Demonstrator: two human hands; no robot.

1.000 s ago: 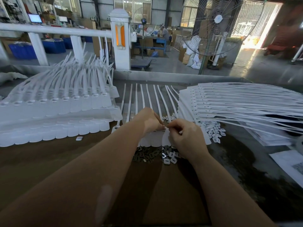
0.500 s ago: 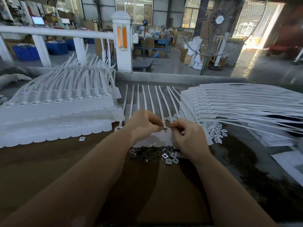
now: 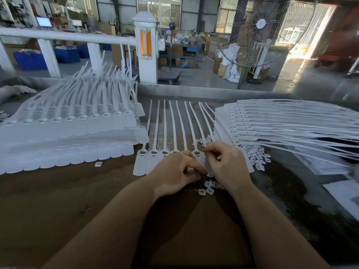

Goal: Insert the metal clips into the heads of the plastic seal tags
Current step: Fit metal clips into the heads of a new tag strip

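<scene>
Left hand (image 3: 177, 172) has dropped off the tag heads back to the pile of metal clips (image 3: 206, 186) at the near edge of the row, fingers curled and pinched down into it; can't tell whether a clip is actually between the fingertips yet. Right hand (image 3: 226, 164) is still up at the heads, thumb and forefinger pinched together by the right end of the row of seal tags (image 3: 164, 160), whatever it holds is too small to make out. A second ago both hands were bunched at one head, so my read is that insert is finished and this is the reload for the next one. Four or five heads left of the hands are now uncovered, sockets facing up; whether they're loaded can't be told at this resolution. Tags lie flat on the table (image 3: 77, 200), straps pointing away. Outward: a fanned stack of tags (image 3: 68, 125) sits to the left, another stack (image 3: 281, 121) to the right, with small white parts (image 3: 256, 158) scattered beside it.
</scene>
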